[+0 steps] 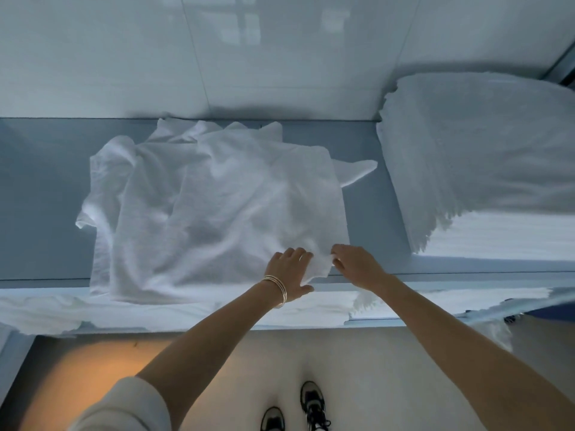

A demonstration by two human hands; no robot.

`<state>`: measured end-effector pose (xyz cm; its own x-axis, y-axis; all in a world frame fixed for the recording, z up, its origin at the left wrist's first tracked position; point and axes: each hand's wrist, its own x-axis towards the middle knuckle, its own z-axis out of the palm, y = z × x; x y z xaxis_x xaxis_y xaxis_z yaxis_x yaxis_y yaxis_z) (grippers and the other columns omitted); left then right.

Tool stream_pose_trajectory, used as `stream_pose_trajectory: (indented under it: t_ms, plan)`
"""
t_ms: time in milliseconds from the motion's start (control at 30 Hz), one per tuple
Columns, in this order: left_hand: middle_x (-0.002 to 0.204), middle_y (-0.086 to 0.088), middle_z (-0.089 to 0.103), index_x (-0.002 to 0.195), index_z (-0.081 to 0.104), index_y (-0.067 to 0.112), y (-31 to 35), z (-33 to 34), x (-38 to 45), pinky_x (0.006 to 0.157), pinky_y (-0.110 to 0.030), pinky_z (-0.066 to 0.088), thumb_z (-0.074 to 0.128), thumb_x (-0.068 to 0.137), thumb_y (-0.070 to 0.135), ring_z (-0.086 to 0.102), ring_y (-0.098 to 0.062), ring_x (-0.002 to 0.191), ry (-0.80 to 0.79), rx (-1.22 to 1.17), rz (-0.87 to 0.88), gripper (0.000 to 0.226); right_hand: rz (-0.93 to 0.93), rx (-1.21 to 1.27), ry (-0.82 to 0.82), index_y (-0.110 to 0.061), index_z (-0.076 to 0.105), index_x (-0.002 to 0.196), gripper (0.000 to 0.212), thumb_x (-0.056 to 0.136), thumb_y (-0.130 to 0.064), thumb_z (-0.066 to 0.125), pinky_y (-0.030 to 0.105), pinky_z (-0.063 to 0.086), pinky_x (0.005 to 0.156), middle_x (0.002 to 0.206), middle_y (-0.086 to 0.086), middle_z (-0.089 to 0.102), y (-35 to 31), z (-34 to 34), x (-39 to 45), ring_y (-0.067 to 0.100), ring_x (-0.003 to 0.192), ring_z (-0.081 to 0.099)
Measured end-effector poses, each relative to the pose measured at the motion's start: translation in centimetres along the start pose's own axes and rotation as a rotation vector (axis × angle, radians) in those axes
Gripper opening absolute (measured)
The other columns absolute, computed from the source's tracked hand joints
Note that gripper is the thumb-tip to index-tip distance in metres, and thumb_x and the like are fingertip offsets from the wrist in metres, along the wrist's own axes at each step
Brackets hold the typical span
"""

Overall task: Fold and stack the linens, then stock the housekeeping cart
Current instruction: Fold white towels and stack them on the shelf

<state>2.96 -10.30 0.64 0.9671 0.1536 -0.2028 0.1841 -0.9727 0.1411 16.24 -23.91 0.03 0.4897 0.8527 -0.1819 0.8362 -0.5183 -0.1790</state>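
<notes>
We are standing at a grey-blue desk (pixel 46 188), where a loose heap of rumpled white cloths (pixel 214 209) is lying in the middle. Our left hand (pixel 291 270) is resting on the heap's near right corner, fingers curled over the fabric. Our right hand (pixel 357 267) is pinching that same corner between thumb and fingers. A tall stack of folded white linens (pixel 476 157) is sitting at the desk's right end.

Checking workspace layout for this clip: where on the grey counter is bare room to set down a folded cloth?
The grey counter is bare left of the loose white cloths, and in a narrower strip between them and the tall folded stack. The near edge is crowded: both hands, left and right, work a cloth corner there.
</notes>
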Motion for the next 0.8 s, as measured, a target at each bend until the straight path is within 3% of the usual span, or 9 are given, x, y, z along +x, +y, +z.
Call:
stream_pose_trajectory:
  t_ms: [133,233,367,467,533,667,800]
  plan:
    - [0.119,-0.003,0.055,0.123,0.046,0.013,1.3,-2.2,1.0,0.084,-0.031,0.04,0.056,0.09,0.03,0.055,-0.024,0.108,0.166,-0.105,-0.094,0.038,-0.033,0.241,-0.001,-0.005,0.049,0.108,0.02,0.099,-0.022,0.043,0.038,0.046,0.073,0.095,0.013,0.062,-0.3,-1.7,0.4,0.03,0.083,0.06]
    - [0.108,-0.002,0.06,0.115,0.052,0.015,0.5,-3.9,0.6,0.071,-0.029,0.039,0.05,0.091,0.017,0.06,-0.027,0.098,0.18,-0.093,-0.125,0.024,-0.116,0.28,-0.11,-0.008,0.052,0.108,0.028,0.09,-0.026,0.062,0.034,0.045,0.076,0.098,0.007,0.062,0.3,-3.5,1.0,0.022,0.082,0.057]
    - [0.108,-0.004,0.06,0.112,0.056,0.013,-1.5,-4.8,-1.8,0.071,-0.032,0.045,0.047,0.089,0.008,0.06,-0.031,0.094,0.154,-0.162,-0.12,0.025,-0.251,0.047,-0.106,-0.01,0.064,0.107,0.023,0.084,-0.009,0.061,0.031,0.043,0.075,0.103,0.009,0.059,0.4,-4.6,2.7,0.026,0.09,0.058]
    - [0.106,-0.004,0.061,0.111,0.056,0.013,-3.1,-5.2,-4.1,0.068,-0.03,0.042,0.049,0.088,0.01,0.061,-0.033,0.091,0.178,-0.18,-0.144,0.024,-0.342,0.011,0.022,-0.011,0.069,0.088,0.018,0.075,0.001,0.063,0.037,0.046,0.068,0.093,0.011,0.061,-0.3,-4.8,4.5,0.031,0.087,0.06]
    - [0.107,-0.003,0.059,0.11,0.056,0.014,-4.5,-5.8,-5.8,0.066,-0.028,0.038,0.048,0.086,0.008,0.06,-0.032,0.09,0.191,-0.187,-0.22,0.027,-0.399,0.018,0.025,-0.01,0.064,0.082,0.018,0.071,0.005,0.062,0.037,0.045,0.066,0.088,0.011,0.062,-1.4,-5.0,5.9,0.031,0.083,0.06]
    - [0.106,-0.003,0.058,0.106,0.056,0.015,-7.6,-6.3,-9.0,0.069,-0.031,0.041,0.05,0.086,0.011,0.058,-0.032,0.093,0.191,-0.22,-0.405,0.021,-0.431,-0.003,-0.199,-0.017,0.042,0.083,0.02,0.082,0.002,0.045,0.03,0.031,0.064,0.083,0.002,0.049,-4.5,-6.1,8.0,0.022,0.075,0.046]
    - [0.113,0.002,0.057,0.111,0.057,0.019,-9.7,-5.2,-11.2,0.077,-0.029,0.042,0.051,0.092,0.022,0.057,-0.022,0.104,0.087,-0.175,-0.479,0.02,-0.489,-0.334,-0.327,-0.024,0.043,0.078,0.025,0.08,0.001,0.044,0.027,0.031,0.057,0.074,-0.002,0.047,-4.6,-7.6,9.2,0.02,0.07,0.044]
